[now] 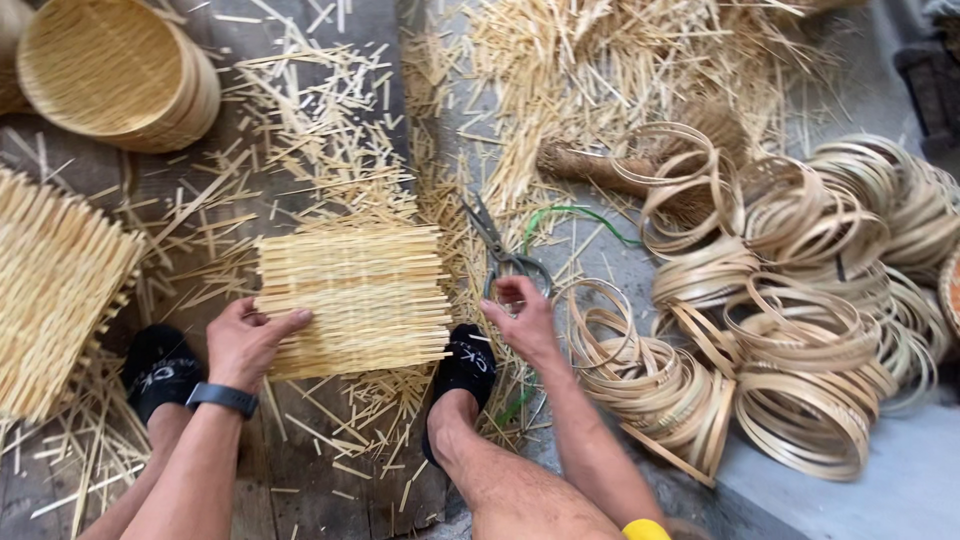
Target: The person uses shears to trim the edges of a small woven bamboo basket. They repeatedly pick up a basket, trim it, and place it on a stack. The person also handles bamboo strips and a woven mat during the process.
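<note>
My hands at mat and scissors.
My left hand (245,340) presses flat on the mat's (352,297) left edge; my right hand (522,318) curls its fingers around the scissors' (500,250) handles, just right of the mat, hoops (800,300) beyond.

A square mat (352,298) of thin yellow sticks lies flat on the floor, near the middle. Metal scissors (503,255) lie just right of it, blades pointing far.
</note>
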